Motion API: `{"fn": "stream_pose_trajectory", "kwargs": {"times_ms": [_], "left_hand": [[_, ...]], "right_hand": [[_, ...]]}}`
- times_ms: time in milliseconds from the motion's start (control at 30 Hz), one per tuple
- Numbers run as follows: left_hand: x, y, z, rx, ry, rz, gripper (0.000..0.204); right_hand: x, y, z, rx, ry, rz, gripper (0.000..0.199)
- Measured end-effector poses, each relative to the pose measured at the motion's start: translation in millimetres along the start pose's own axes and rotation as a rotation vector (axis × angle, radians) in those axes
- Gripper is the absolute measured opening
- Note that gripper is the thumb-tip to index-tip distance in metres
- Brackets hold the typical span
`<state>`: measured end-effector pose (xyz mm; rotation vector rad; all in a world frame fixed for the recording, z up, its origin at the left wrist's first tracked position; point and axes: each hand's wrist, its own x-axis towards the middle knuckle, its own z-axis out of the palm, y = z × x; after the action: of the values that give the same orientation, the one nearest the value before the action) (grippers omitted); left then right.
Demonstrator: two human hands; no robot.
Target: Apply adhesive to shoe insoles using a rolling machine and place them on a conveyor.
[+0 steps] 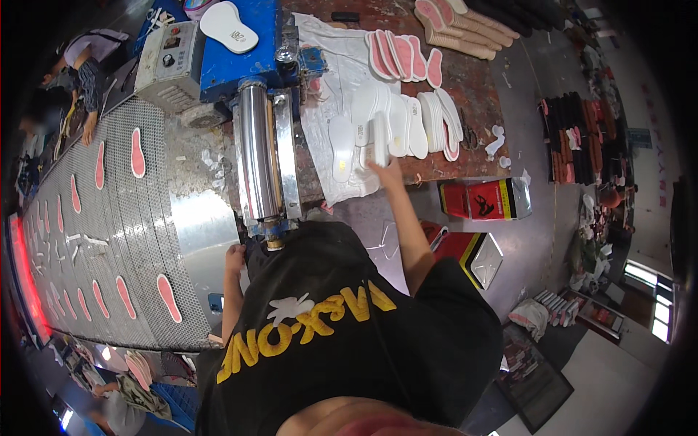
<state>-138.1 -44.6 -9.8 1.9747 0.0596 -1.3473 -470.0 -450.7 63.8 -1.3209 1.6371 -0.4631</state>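
Observation:
My right hand [386,173] reaches to the near edge of the workbench, its fingers closed at the near end of a white insole [379,136]. More white insoles [407,123] stand in a leaning row just beyond and to the right of it. A single white insole [341,149] lies flat to the left, on a white sheet. My left hand [235,259] is low beside the near end of a steel roller machine [256,152], fingers curled. What it holds, if anything, is hidden.
Pink insoles [169,298] lie spread on a mesh conveyor [156,240] to the left. A pile of pink insoles [396,54] sits farther back on the bench. Red cartons [476,200] stand at the right. Across the conveyor, a co-worker's hand [88,133] shows.

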Motion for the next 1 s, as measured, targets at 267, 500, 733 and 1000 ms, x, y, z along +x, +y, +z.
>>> {"fn": "stream_pose_trajectory", "kwargs": {"times_ms": [267, 500, 733, 1000], "left_hand": [[3, 3, 2, 0.167, -0.127, 0.065, 0.013], [-3, 5, 1, 0.178, -0.110, 0.042, 0.011], [9, -14, 4, 0.142, -0.111, 0.163, 0.009], [11, -17, 6, 0.205, -0.001, 0.171, 0.010]], "right_hand": [[-57, -31, 16, -0.462, -0.403, -0.281, 0.082], [1, -114, 4, -1.281, -0.507, -1.131, 0.067], [64, -120, 38, -1.425, -0.234, -1.478, 0.056], [-45, -60, 95, -0.795, -0.035, -0.290, 0.104]]}}
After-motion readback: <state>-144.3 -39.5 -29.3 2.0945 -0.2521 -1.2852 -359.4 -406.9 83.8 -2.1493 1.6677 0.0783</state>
